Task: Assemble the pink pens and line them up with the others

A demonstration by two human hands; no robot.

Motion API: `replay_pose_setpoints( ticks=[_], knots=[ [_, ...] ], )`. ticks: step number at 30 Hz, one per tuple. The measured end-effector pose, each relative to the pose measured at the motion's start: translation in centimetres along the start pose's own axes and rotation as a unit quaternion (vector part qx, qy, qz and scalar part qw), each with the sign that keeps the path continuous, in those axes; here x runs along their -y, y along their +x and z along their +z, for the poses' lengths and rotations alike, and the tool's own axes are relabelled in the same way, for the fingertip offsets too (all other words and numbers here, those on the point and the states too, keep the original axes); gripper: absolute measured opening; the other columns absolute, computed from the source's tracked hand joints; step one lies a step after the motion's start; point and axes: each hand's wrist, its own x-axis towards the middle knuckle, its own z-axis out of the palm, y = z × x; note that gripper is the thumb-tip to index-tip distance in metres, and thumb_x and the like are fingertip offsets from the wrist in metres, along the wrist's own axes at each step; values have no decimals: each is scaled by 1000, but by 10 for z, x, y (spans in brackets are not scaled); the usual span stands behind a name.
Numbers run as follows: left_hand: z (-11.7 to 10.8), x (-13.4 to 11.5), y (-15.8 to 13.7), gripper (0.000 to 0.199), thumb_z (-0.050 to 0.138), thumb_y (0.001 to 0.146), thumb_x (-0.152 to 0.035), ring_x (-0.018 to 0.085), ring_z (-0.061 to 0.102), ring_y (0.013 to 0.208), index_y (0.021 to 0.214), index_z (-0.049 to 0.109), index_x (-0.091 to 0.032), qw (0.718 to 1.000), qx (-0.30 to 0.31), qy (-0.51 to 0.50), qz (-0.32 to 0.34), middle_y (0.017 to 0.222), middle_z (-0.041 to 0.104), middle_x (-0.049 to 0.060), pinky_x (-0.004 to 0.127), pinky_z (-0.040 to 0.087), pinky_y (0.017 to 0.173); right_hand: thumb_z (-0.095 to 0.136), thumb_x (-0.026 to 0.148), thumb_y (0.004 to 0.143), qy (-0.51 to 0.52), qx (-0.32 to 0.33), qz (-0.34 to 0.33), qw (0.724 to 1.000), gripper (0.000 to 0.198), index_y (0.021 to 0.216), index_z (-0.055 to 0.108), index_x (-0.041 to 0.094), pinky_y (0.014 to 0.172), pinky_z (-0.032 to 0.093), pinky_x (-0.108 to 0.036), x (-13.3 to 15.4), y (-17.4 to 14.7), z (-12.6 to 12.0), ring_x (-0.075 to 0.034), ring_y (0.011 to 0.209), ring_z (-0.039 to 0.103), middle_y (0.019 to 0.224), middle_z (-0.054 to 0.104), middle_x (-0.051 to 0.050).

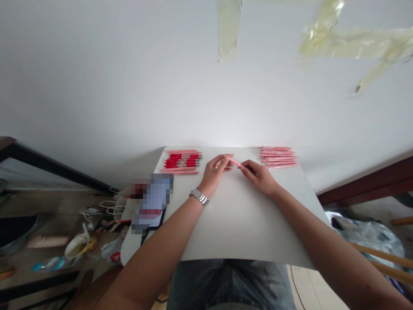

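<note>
Between my two hands, above the middle of the white table [232, 228], a slim pink pen [233, 161] is held at a slant. My left hand [217, 168], with a metal watch on its wrist, pinches the pen's left end. Fingers of my right hand [258, 175] close on its other end. To the left lie several red pens [183, 161] with pink pens [179, 171] in front of and behind them. A stack of pink pens [279, 157], some with a shiny wrapper-like look, lies to the right.
A phone [153, 202], blurred out, lies at the table's left edge by a cable. The white wall [200, 86] with tape strips rises right behind the table. Plastic bags [368, 234] are at the floor's right; a cup [77, 245] and a bottle [51, 263] at the left.
</note>
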Motion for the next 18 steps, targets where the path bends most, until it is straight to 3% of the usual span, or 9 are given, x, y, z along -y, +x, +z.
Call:
replay_pose_setpoints(
  ticks=[7,12,18],
  knots=[
    [0,2,2,43,67,95,-52,19,73,97,118,77,-18,1000,-3,-2,-2,119,75,12,36,62,91,51,55,102,-2,-5,0,1000,37,105,63,20,60,35,-28,-2,0,0,-14,65,44,73,54,2],
    [2,1,0,41,67,94,-54,20,73,98,110,79,-18,1000,-5,-4,3,127,73,13,37,61,92,44,58,104,-19,-6,-5,1000,46,112,68,19,65,40,-30,2,1,0,-17,70,53,81,64,-3],
    [1,0,0,45,68,93,-55,20,74,98,117,77,-18,1000,3,-7,-10,116,77,12,37,60,95,40,59,106,-27,-15,-3,1000,54,111,72,17,72,44,-31,1,2,1,-18,76,59,90,69,-6]
  ],
)
